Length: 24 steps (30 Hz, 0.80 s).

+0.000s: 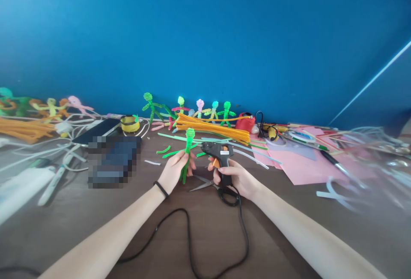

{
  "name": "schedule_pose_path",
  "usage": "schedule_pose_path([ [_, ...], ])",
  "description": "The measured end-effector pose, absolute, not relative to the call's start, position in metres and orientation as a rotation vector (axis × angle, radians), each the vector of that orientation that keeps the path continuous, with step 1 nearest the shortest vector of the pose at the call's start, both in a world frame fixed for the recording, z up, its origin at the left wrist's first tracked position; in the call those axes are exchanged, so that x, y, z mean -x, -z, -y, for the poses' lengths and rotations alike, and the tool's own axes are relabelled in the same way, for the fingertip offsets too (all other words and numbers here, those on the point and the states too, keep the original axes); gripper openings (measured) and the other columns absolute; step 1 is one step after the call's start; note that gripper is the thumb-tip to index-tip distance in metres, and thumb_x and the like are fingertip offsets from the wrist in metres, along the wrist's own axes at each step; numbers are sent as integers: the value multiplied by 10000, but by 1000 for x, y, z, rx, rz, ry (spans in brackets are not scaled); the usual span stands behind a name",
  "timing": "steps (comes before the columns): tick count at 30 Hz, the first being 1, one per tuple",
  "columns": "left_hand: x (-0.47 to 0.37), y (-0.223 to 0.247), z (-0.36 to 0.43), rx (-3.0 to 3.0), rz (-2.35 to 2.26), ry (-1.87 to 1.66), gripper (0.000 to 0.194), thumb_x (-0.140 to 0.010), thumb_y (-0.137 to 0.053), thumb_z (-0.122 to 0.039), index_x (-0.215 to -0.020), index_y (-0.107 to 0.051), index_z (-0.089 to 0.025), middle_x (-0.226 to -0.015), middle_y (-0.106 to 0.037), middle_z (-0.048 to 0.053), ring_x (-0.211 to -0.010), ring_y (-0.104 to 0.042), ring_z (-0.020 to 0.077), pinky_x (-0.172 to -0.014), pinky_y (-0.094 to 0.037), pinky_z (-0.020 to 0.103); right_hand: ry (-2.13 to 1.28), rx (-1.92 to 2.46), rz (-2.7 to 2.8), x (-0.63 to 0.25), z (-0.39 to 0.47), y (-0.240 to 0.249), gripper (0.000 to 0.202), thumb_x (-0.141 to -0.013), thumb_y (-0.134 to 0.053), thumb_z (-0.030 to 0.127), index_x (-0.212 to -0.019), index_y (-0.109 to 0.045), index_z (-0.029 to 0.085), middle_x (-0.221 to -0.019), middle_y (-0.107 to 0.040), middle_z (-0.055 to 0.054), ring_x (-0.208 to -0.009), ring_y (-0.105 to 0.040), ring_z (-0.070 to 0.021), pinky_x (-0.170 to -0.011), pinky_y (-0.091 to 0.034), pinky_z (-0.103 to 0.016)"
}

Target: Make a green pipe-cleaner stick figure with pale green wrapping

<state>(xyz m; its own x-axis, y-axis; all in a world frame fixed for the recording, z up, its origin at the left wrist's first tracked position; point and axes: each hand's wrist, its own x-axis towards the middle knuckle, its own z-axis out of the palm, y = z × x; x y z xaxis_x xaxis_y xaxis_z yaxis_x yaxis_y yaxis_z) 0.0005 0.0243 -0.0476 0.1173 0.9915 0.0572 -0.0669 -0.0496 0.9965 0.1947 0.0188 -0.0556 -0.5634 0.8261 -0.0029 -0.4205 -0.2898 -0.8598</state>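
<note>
Between the fingers of my left hand (176, 168) is a green pipe-cleaner figure (189, 142), held upright with its head on top and its legs hanging below. My right hand (236, 174) is wrapped round the handle of a black glue gun (218, 150) with an orange trigger. The gun's nozzle points left, toward the figure, a short gap away. Under the gun lie scissors (204, 183), their blades spread and their black handles partly covered by my right hand. Cut green pipe-cleaner pieces (164, 150) rest just behind my left hand.
A black cord (188, 227) loops across the front of the table. Orange pipe cleaners (212, 128) lie bundled behind my hands, before several small figures (226, 111) along the blue wall. Phones and white cables (69, 142) are on the left, pink paper sheets (298, 167) on the right.
</note>
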Motion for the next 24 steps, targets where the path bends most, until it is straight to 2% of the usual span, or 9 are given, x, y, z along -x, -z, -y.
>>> schedule_pose_path([
  [6, 0, 48, -24, -1206, -1010, -1168, 273, -723, -534, -406, -782, -528, -139, -572, -603, 7, -425, -509, 95, -429, -385, 208, -1931, 548, 1165, -193, -19, 60, 165, -730, -593, 253, -847, -585, 136, -777, -543, -30, -506, -422, -58, -496, -318, -225],
  [11, -2, 47, -23, -1199, -973, -1122, 282, -712, -549, -413, -770, -522, -139, -592, -632, 28, -457, -548, 121, -480, -422, 241, -1874, 626, 1226, -190, -16, 56, 204, -739, -597, 336, -762, -543, 140, -699, -517, -5, -487, -409, -57, -481, -302, -223],
  [24, -1, 46, -21, -1296, -920, -1009, 244, -732, -547, -382, -750, -525, -140, -711, -682, 79, -546, -594, 155, -508, -439, 249, -1741, 739, 1279, -186, -14, 58, 253, -763, -564, 352, -652, -480, 141, -575, -438, 34, -460, -396, -54, -487, -313, -223],
])
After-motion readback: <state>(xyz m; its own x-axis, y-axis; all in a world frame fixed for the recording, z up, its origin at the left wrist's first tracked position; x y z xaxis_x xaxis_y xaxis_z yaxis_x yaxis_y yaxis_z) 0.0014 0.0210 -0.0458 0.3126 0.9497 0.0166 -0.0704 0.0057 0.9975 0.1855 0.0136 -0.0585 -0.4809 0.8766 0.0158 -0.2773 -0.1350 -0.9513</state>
